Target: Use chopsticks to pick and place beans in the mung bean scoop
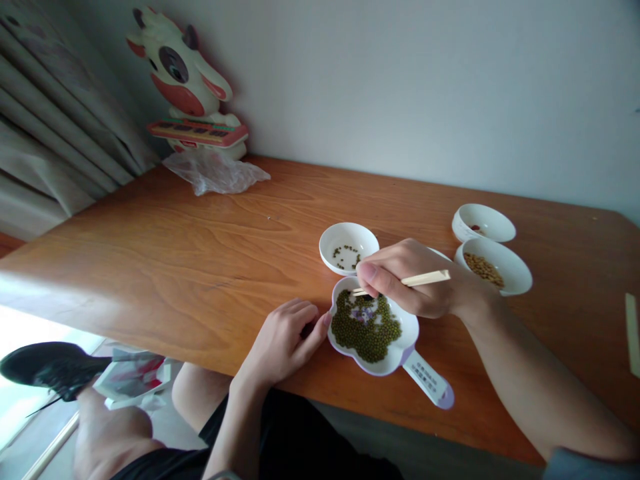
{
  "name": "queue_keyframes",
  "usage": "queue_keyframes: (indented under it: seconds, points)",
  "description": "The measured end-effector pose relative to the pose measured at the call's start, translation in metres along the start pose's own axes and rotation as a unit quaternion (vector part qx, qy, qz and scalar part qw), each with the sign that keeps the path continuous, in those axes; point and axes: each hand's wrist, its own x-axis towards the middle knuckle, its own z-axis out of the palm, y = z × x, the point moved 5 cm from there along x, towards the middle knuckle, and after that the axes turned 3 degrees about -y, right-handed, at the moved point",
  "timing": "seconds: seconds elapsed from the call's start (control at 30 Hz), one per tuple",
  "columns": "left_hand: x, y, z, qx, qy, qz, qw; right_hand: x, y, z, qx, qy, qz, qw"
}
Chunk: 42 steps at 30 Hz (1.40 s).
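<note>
My right hand (410, 280) is closed around a pair of wooden chopsticks (425, 279), their tips pointing left over a white flower-shaped dish (407, 343) full of green mung beans (367, 328). My left hand (285, 340) rests on the wooden table (200, 253) with its fingers curled, the fingertips touching the dish's left rim. Just behind the dish stands a small white bowl (349, 245) with a few green beans in it.
Two more white bowls stand at the right: one with yellow beans (493, 265), one (483, 222) with a few red bits. A cow-shaped toy (187, 80) and a clear plastic bag (215, 172) sit at the back left. A pale strip (632, 333) lies at the far right.
</note>
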Motion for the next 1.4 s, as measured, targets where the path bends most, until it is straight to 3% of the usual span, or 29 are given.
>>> queue_keyframes:
  seconds: [1.2,1.4]
  points:
    - [0.002,0.001,-0.001,0.018,-0.002,0.000,1.000,-0.005,0.007,-0.005,-0.026,0.010,0.039,0.999]
    - [0.002,0.001,0.000,0.016,0.002,0.009,1.000,-0.009,0.009,-0.007,0.012,0.008,0.037,0.999]
